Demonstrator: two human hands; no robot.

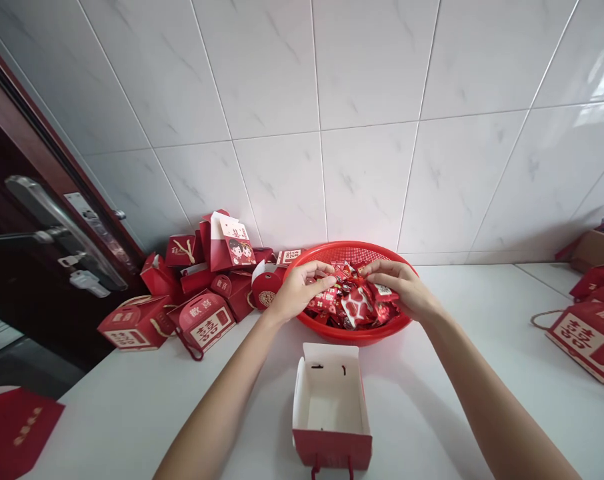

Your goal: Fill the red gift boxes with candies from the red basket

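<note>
A red plastic basket (352,340) holds a heap of red wrapped candies (358,307), and both hands are inside its rim. My left hand (305,290) is at the left of the heap, thumb and fingers curled together; what lies between them is hidden. On the right side, my right hand (402,287) pinches a red-and-white candy packet (383,292). In front of the basket, between my forearms, an open gift box (332,443) stands with its white inside facing up. No candy shows in it, and red cords hang at its near side.
Several red gift boxes (205,323) are piled left of the basket against the tiled wall (282,180). More boxes (589,340) stand at the right. A red box (17,427) is at the lower left edge. A door with a metal handle (57,213) stands beyond the white table (262,400).
</note>
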